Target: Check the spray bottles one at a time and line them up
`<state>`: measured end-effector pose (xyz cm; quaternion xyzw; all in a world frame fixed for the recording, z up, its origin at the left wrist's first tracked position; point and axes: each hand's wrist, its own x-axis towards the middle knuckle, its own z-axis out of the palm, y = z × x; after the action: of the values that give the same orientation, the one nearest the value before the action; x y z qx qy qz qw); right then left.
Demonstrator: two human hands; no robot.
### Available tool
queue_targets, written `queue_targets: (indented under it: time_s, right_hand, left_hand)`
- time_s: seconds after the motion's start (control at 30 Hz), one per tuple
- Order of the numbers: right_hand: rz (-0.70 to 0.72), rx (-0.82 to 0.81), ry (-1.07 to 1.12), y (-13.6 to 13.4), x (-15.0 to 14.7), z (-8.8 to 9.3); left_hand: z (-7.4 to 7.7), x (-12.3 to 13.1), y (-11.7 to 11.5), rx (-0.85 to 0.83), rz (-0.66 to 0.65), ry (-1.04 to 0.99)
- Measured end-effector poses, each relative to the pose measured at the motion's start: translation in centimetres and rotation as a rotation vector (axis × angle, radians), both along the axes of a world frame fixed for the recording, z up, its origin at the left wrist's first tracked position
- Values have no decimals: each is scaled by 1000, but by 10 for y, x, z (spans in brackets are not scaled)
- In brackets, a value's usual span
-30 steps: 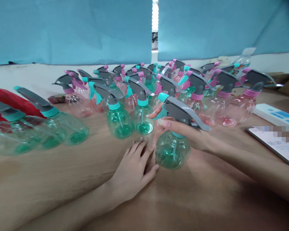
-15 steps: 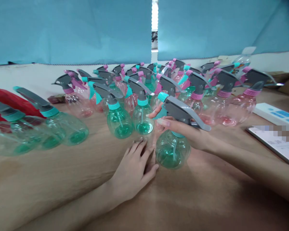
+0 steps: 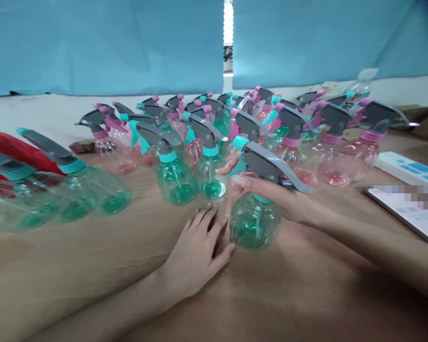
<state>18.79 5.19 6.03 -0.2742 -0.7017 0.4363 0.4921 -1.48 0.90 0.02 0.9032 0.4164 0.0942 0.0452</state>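
One spray bottle (image 3: 256, 225), right grip (image 3: 287, 199) curled round its neck, two green bottles (image 3: 178, 183) just behind! It's round, clear green, turquoise-nozzled; left grip (image 3: 194, 249) loosely spread.

Readable text: none. Clear bottle (image 3: 359, 88): label with dark and orange marks, too small to read. White box (image 3: 408, 167): blue printed patches, illegible. Phone (image 3: 402, 207): screen with faint lines of print, partly pixelated, illegible.
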Motion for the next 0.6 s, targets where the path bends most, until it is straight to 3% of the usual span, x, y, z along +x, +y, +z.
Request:
queue_targets:
  time_s: [0.6]
  right_hand:
    - [-13,52,-33,2,1,0]
  left_hand:
    - [-1,-1,0,8,-7,20]
